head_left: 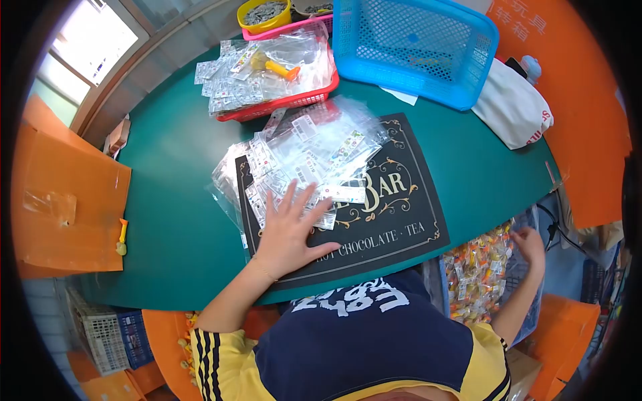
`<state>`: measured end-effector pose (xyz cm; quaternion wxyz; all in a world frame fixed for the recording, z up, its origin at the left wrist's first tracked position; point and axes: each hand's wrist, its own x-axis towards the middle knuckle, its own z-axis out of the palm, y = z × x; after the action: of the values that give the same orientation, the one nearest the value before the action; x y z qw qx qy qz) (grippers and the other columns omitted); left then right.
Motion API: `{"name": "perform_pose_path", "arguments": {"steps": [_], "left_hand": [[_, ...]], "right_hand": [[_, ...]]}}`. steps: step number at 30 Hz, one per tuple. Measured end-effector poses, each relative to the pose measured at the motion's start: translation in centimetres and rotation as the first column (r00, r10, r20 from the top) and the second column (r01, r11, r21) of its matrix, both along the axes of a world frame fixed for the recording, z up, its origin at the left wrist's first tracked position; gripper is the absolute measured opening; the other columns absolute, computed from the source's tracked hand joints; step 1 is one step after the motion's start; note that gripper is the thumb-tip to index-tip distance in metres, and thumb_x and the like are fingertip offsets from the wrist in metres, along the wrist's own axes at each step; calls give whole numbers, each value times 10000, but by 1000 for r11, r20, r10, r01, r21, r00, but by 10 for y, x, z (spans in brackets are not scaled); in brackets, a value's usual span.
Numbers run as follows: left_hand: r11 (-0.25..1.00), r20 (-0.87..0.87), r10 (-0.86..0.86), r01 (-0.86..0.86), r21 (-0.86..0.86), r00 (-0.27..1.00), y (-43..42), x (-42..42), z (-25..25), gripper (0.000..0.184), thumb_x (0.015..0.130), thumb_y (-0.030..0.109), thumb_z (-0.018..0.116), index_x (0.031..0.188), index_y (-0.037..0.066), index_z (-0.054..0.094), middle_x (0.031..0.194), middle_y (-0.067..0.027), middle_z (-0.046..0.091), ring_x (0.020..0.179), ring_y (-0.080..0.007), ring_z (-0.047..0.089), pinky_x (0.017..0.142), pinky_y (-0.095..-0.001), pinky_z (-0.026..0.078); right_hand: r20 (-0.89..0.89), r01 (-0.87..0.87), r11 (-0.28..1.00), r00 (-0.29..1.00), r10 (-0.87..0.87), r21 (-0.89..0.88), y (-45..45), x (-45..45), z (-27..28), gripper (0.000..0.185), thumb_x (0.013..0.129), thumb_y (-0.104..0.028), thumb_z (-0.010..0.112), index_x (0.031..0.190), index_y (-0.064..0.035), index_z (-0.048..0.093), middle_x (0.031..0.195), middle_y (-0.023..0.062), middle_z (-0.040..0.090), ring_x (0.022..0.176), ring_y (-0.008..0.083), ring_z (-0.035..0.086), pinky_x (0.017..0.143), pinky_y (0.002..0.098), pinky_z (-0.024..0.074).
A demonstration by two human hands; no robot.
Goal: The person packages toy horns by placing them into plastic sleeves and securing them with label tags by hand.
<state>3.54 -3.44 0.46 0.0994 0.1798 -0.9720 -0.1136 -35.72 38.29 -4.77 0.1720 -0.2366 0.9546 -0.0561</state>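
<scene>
My left hand (291,230) lies with spread fingers on the dark printed mat, its fingertips touching a pile of clear plastic bags (307,160) with printed labels. The mat (401,220) rests on the green table. My right hand (528,244) is off the table's right edge, over a bin of small wrapped orange and yellow items (476,271). Its fingers are curled together, and what they hold, if anything, is too small to make out.
Behind the bags stands a red basket (287,103) of more bags and a yellow-orange toy (281,69). A blue basket (414,87) and a white cloth bag (511,107) are at the back right. Orange boxes (73,194) flank the table. Another small toy (122,237) lies at the left.
</scene>
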Motion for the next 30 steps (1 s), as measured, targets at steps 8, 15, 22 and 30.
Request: {"name": "perform_pose_path", "arguments": {"steps": [8, 15, 22, 30], "left_hand": [[992, -61, -48, 40, -119, 997, -37, -12, -27, 295, 790, 210, 648, 1081, 173, 623, 1339, -101, 477, 1331, -354, 340, 1077, -621, 179], [991, -64, 9, -17, -136, 998, -39, 21, -14, 325, 761, 81, 675, 1072, 161, 630, 1277, -105, 509, 1275, -357, 395, 1072, -574, 237], [987, -196, 161, -162, 13, 967, 7, 55, -12, 341, 737, 150, 743, 1056, 100, 633, 1223, -141, 529, 1221, -375, 443, 1047, -540, 297], [916, -198, 402, -389, 100, 894, 38, 103, -40, 470, 753, 211, 747, 1171, 87, 571, 1278, -160, 486, 1264, -389, 389, 1071, -526, 272]], "right_hand": [[-22, -308, 809, 939, 344, -501, -126, 67, 122, 266, 812, -190, 692, 977, 8, 627, 898, 77, 641, 855, 158, 606, 721, 284, 452], [-54, -261, 780, 958, 281, -569, -189, 15, 109, 243, 836, -170, 672, 1024, -19, 640, 970, 52, 645, 891, 133, 600, 788, 303, 467], [40, 3, 430, 996, 79, -903, -248, -65, 61, 455, 865, -196, 657, 1257, -27, 499, 1230, 103, 544, 1072, 186, 559, 933, 304, 434], [128, 103, 258, 988, 82, -961, -304, -122, 25, 717, 819, -269, 723, 1391, -58, 346, 1373, 214, 416, 1189, 314, 499, 958, 398, 444]]}}
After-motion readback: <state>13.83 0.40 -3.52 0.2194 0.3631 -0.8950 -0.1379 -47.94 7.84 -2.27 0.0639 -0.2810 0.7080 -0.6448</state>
